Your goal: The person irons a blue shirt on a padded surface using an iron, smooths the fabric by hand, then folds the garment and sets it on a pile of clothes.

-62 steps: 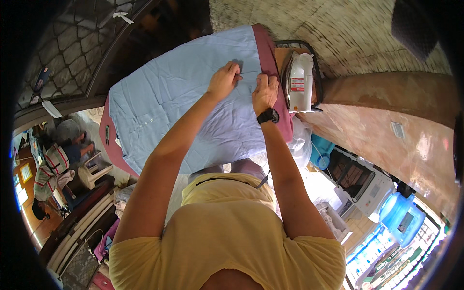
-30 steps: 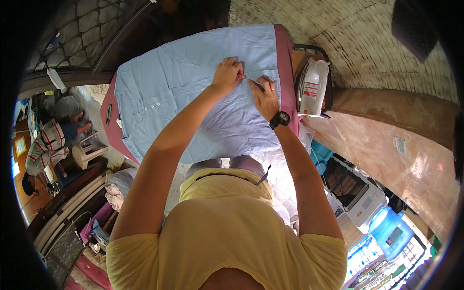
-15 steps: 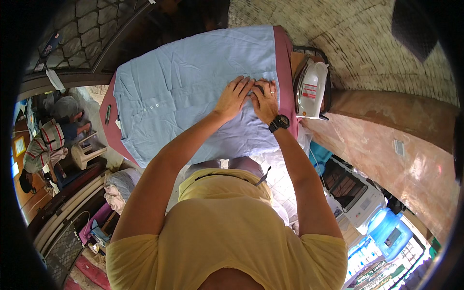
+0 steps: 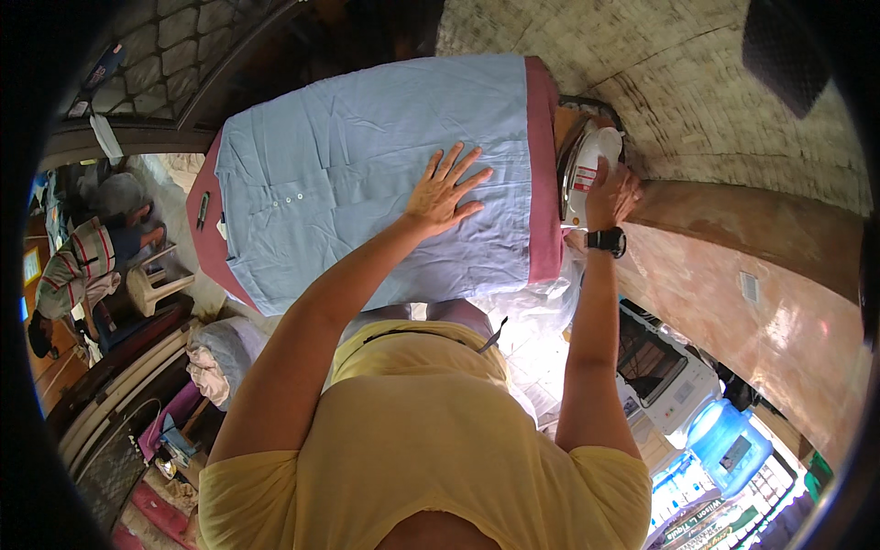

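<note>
A light blue shirt (image 4: 367, 128) with a short row of white buttons lies spread over the maroon ironing board (image 4: 544, 174), with some creases on its left part. Flat on the shirt's right half rests my left hand (image 4: 444, 194), its fingers spread and nothing in it. Beyond the board's right end sits a white clothes iron (image 4: 598, 147) on a dark metal rest (image 4: 587, 101). My right hand (image 4: 612, 194), with a black watch at the wrist, is closed around the iron's handle; part of the grip is hidden by the hand.
A small dark green object (image 4: 203, 210) lies at the board's left end. To the left, a person (image 4: 87, 261) is near a beige plastic stool (image 4: 151, 282). A stone-like ledge (image 4: 724, 247) runs along the right; a blue water bottle (image 4: 733, 446) stands at lower right.
My right hand has left the shirt's right edge and moved right onto the iron's handle. My left hand has spread its fingers flat, staying on the shirt.
</note>
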A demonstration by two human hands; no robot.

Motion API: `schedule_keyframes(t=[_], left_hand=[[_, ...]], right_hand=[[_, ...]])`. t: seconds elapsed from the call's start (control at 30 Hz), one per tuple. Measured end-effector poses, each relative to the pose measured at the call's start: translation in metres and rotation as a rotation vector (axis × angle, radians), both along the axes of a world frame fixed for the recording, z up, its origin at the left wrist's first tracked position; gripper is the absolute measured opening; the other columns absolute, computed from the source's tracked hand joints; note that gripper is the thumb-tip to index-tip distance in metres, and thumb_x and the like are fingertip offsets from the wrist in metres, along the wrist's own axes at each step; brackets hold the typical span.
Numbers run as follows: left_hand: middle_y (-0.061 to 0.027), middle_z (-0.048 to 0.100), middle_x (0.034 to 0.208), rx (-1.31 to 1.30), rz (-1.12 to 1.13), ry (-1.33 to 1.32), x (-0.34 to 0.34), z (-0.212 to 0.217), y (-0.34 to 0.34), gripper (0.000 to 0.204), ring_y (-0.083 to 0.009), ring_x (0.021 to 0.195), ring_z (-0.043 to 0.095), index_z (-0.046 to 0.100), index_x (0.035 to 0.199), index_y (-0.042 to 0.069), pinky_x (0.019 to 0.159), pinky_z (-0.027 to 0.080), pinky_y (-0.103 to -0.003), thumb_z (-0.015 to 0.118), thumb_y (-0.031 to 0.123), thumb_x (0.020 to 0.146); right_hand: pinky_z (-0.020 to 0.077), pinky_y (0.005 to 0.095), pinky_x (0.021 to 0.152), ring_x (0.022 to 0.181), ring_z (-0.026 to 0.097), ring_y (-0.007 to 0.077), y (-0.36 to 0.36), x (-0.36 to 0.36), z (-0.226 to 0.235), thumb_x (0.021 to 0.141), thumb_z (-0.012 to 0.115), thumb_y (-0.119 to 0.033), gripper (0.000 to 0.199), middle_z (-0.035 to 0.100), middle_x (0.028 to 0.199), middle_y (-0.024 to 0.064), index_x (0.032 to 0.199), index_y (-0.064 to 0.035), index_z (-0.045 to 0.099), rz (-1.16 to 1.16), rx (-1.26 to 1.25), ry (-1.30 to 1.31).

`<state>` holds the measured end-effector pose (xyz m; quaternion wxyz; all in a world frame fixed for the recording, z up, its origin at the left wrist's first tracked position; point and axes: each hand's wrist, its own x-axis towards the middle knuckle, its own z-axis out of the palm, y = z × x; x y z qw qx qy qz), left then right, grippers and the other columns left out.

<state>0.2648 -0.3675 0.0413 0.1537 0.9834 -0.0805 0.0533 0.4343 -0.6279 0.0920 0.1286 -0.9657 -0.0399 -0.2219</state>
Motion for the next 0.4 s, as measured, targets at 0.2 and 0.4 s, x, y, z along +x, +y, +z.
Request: schedule_keyframes(t=[0.2,0.4], left_hand=[[-0.0004,0.021,0.160,-0.098,0.003,0.014,0.010,-0.001,-0.002,0.053,-0.0305,0.148,0.017,0.044,0.144,0.032,0.118,0.020,-0.055,0.048,0.054,0.096],[0.0021,0.022,0.160,-0.239,-0.006,0.184,0.015,-0.001,0.010,0.049,-0.0293,0.148,0.013,0.045,0.143,0.032,0.119,0.015,-0.055,0.051,0.050,0.097]], right_hand=[[0.0535,0.0444,0.070,0.077,0.070,0.0366,-0.038,0.050,0.000,0.081,0.069,-0.062,0.070,0.070,0.083,0.0227,0.100,0.0043,0.066,0.040,0.447,0.533],[0.0547,0.0335,0.062,0.070,0.072,0.0216,0.009,-0.020,0.066,0.078,0.078,-0.054,0.048,0.075,0.086,0.0097,0.104,-0.0145,0.076,0.526,0.041,0.332]])
